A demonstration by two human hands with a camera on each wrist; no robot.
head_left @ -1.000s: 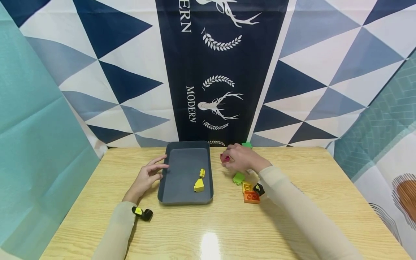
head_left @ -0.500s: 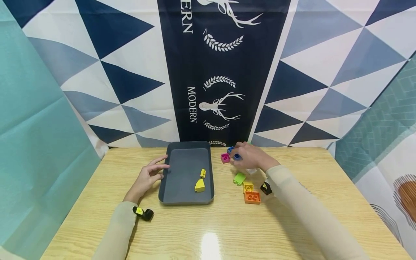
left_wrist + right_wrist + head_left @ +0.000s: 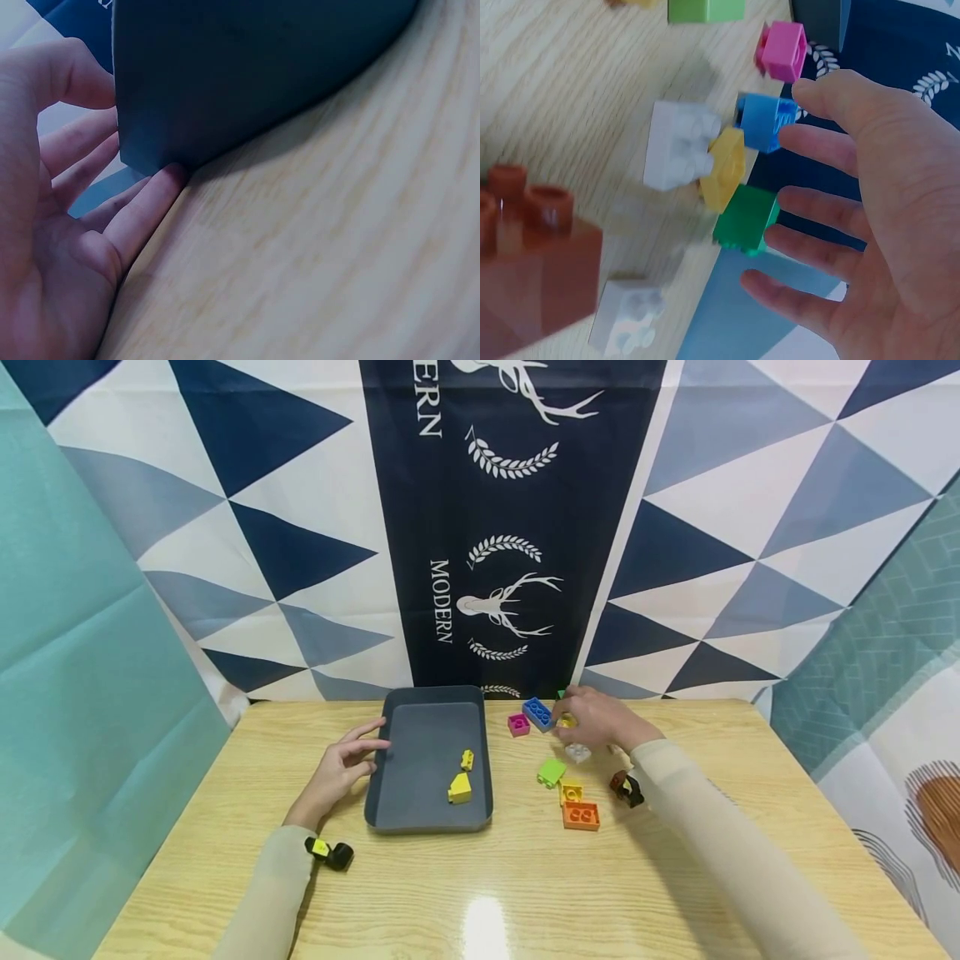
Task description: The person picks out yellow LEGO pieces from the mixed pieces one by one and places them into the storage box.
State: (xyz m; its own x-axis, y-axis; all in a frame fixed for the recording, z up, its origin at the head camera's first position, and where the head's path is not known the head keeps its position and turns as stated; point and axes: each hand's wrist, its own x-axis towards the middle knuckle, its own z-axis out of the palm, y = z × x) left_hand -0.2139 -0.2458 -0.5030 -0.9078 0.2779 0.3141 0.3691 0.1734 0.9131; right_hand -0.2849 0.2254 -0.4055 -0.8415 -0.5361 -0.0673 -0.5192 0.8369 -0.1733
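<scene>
We marked the left hand at the left wall of a dark grey rectangular tray, fingers spread, touching but not gripping, probably to steady it. In the tray, near its right wall: a yellow sloped plastic brick and a small yellow plastic brick. We saw the right hand over loose bricks on the pale wooden surface, fingers well apart, holding nothing; a chunky yellow plastic brick and a green plastic brick lay near them. A blue rectangular plastic brick and a pink square plastic brick sat nearer the tray, likely for easy reach.
</scene>
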